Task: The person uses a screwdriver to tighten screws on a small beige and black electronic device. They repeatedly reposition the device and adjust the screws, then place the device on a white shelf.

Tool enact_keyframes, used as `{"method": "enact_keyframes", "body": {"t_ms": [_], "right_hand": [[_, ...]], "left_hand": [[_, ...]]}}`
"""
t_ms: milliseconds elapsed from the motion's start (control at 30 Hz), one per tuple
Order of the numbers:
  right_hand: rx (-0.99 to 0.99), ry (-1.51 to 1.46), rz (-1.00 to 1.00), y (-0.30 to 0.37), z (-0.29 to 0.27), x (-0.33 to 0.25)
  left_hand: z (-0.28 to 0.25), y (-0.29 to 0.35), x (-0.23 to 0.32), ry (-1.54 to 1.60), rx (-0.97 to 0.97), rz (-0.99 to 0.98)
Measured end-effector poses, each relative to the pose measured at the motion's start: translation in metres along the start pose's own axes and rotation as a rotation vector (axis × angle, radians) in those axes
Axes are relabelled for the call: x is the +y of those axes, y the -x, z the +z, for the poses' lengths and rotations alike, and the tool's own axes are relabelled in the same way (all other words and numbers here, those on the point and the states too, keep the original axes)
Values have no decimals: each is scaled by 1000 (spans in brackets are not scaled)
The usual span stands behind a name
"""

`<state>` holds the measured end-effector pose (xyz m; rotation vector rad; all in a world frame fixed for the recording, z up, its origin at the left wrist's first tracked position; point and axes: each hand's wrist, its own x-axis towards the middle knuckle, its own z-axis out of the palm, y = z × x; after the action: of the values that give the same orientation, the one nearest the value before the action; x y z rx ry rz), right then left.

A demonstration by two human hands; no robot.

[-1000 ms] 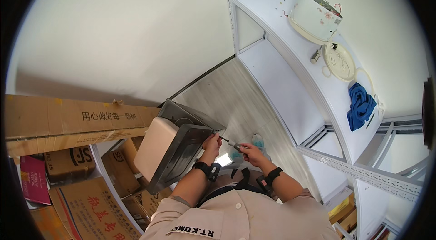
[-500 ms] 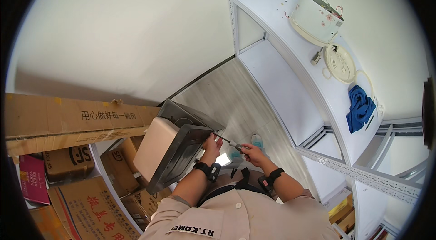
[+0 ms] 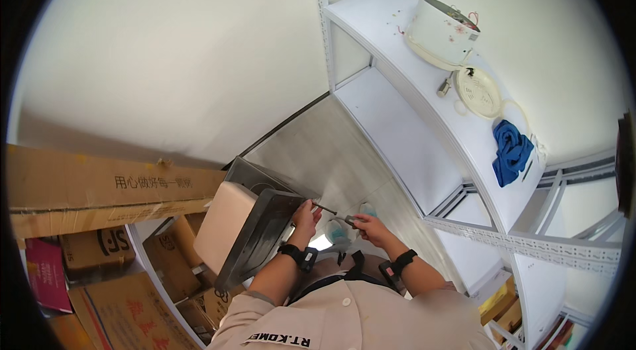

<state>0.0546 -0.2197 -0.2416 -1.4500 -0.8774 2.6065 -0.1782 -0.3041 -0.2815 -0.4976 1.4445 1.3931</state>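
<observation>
- Seen from above, a person's two bare hands meet just below the middle of the frame, at the right-hand corner of a boxy unit (image 3: 224,219) with a pale pink-beige body and a dark rim, standing tilted left of centre.
- The right hand (image 3: 371,228) has its grip closed around the handle of a screwdriver (image 3: 324,208), whose thin dark shaft slants up and left toward the unit's corner.
- The left hand (image 3: 305,219) is at that corner, fingers bent near the shaft's far end; I cannot tell how far its grip is open, or whether it holds the rim, the shaft or something small.
- The screwdriver's tip is hidden or too small to make out, so its seating cannot be checked.
- For good work here, I judge, the shaft should stand in line with whatever it engages, with steady pressure along it, the left fingers guiding but clear of a slip, and the tilted unit braced.
- At upper right, a white shelf (image 3: 371,15) carries a round flowered housing (image 3: 440,35), a cream disc (image 3: 478,93) and a blue cloth (image 3: 511,152).
- Cardboard boxes (image 3: 126,307) fill the lower left.
</observation>
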Motion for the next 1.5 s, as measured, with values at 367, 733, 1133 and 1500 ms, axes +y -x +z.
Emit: {"method": "enact_keyframes", "body": {"t_ms": [367,733,1133,1500], "right_hand": [[160,-29,-286,108,-36,-39],[84,-335,-661,260,-117,-11],[237,-309,-908,477,-319,139],[346,-666,-1206,574,-403,238]], "left_hand": [[102,97,11,-238,-359,369],[207,264,-39,-381,-873,586],[319,462,-295,-520,-1343,607],[392,470,-466,-1109,-1332,1098]]}}
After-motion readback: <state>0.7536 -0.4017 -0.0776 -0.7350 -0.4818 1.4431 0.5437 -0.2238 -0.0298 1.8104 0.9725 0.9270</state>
